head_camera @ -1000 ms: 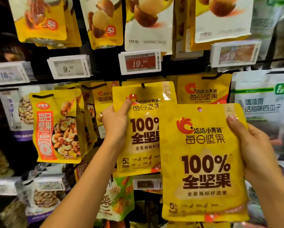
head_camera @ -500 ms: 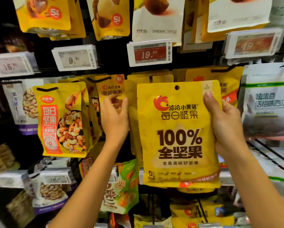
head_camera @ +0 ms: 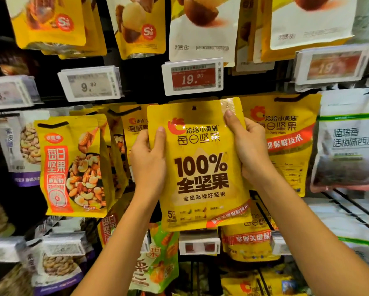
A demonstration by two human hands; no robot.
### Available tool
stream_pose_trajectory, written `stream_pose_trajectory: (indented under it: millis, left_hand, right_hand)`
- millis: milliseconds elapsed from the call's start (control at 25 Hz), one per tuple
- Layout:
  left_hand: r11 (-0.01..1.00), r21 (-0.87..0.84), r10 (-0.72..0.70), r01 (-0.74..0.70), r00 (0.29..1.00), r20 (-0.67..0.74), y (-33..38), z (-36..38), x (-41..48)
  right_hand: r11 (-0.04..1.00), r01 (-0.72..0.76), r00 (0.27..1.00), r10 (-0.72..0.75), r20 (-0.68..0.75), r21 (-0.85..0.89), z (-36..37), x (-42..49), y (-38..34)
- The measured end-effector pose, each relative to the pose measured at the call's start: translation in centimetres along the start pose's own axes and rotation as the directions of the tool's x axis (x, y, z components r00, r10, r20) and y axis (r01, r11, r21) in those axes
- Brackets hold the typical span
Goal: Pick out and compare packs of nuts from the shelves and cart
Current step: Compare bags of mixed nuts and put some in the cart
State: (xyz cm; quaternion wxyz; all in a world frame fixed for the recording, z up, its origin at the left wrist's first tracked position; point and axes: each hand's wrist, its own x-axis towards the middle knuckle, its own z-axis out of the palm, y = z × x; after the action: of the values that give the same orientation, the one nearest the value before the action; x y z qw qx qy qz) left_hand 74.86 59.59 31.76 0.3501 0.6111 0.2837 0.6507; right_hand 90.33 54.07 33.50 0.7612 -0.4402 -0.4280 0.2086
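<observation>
A yellow pack of nuts (head_camera: 200, 167) printed "100%" is held up in front of the hanging shelf row. My left hand (head_camera: 148, 161) grips its left edge, thumb on the front. My right hand (head_camera: 248, 146) grips its upper right edge, thumb near the top corner. Its top hole sits just under the red 19.90 price tag (head_camera: 193, 76). More yellow packs of the same brand (head_camera: 286, 133) hang behind and to the right.
A yellow mixed-nut pack with an orange label (head_camera: 72, 167) hangs at the left, a white and green seed pack (head_camera: 350, 142) at the right. Price tags 9.90 (head_camera: 90, 84) and 16 (head_camera: 8, 92) line the rail. More packs hang above and below.
My right hand carried the yellow pack up and left to the hanging row. My left hand let go of the hanging pack and now grips this pack's left edge.
</observation>
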Motion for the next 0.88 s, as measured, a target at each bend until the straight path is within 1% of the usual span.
stream_pose_trajectory:
  millis: [160,320,440,480,560,640,720,800,880]
  left_hand:
    - [0.999,0.024,-0.037,0.037,0.999,-0.027,-0.6,0.6,0.5]
    - [0.998,-0.005,-0.057,0.056,0.997,-0.053,-1.1,0.4,1.2]
    - [0.995,0.063,-0.073,0.074,0.997,-0.012,-2.3,0.8,2.1]
    - [0.992,0.099,-0.084,0.083,0.996,0.010,-2.9,1.0,2.3]
    - [0.983,0.154,-0.113,0.102,0.992,0.059,-4.1,1.2,2.6]
    - [0.979,0.170,-0.136,0.114,0.983,0.122,-4.8,1.2,3.3]
    - [0.976,0.183,-0.148,0.118,0.976,0.159,-4.8,1.0,3.8]
    - [0.968,0.230,-0.131,0.098,0.983,0.132,-4.6,0.2,3.7]
    - [0.966,0.256,-0.071,0.047,0.994,0.084,-4.5,-1.4,2.6]
  right_hand:
    - [0.998,-0.058,0.998,0.058,-0.016,-0.011,-0.1,0.4,0.5]
    - [0.995,-0.098,0.995,0.098,0.001,-0.020,0.2,1.3,0.8]
    - [0.991,-0.110,0.993,0.107,-0.043,-0.074,0.2,2.0,1.7]
    - [0.989,-0.092,0.994,0.084,-0.072,-0.119,0.2,2.0,2.3]
    - [0.973,-0.010,0.994,-0.014,-0.105,-0.230,0.4,2.1,3.5]
    - [0.938,0.083,0.984,-0.131,-0.120,-0.337,0.7,2.2,4.4]
    - [0.892,0.134,0.967,-0.213,-0.141,-0.432,1.0,2.4,4.8]
    - [0.817,0.155,0.941,-0.293,-0.169,-0.556,1.0,1.8,5.1]
    - [0.674,0.201,0.874,-0.451,-0.180,-0.711,1.0,-0.3,5.5]
